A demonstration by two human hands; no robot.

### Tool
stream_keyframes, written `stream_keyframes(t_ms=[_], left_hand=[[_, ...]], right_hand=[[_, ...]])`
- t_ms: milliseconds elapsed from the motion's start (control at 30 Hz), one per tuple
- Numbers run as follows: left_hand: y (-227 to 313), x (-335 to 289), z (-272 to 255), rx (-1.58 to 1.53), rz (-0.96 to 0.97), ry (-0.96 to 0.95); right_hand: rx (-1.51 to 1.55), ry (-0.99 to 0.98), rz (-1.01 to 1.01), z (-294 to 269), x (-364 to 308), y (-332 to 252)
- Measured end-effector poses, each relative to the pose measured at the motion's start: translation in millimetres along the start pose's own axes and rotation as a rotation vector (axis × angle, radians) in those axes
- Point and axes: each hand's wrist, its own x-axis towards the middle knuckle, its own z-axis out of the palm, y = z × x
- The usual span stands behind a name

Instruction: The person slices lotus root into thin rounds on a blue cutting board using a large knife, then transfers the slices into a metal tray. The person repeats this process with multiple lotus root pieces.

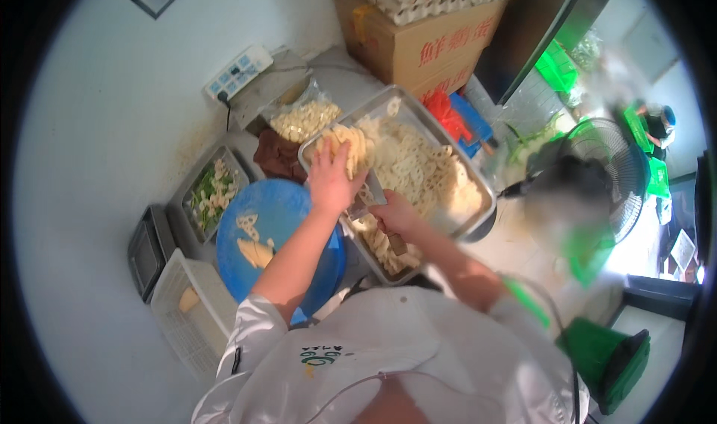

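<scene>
A metal tray holds a heap of sliced lotus root. My left hand is over its left corner, fingers curved round a bunch of lotus root slices. My right hand grips a cleaver by its handle, the blade above the tray close to my left hand. A few slices cling beside the blade. Left of the tray is a round blue cutting board, with a pale lotus root piece and a few loose slices on it. My left forearm hides part of the board.
A bag of pale pieces and a brown cloth-like bundle sit behind the board. Left are a tray of chopped vegetables and a white basket. Cardboard boxes stand at the back, a fan to the right.
</scene>
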Motion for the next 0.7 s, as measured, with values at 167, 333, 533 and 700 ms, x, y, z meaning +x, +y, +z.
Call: stream_keyframes(t_ms=[167, 333, 533, 700], left_hand=[[8.8, 68.0, 66.0, -0.071, -0.073, -0.227], [31.5, 123.9, 93.7, 0.133, -0.122, -0.579], [46.4, 138.9, 94.6, 0.186, -0.150, -0.717], [6.6, 138.5, 91.8, -0.143, -0.159, -0.454]], right_hand=[[0.130, 0.092, 0.030, -47.1, 7.6, -20.4], [0.185, 0.164, 0.087, -75.0, -58.9, -27.5], [0.352, 0.167, 0.114, -90.1, -103.3, -1.1], [0.437, 0.230, 0.083, -86.4, -108.4, 18.9]])
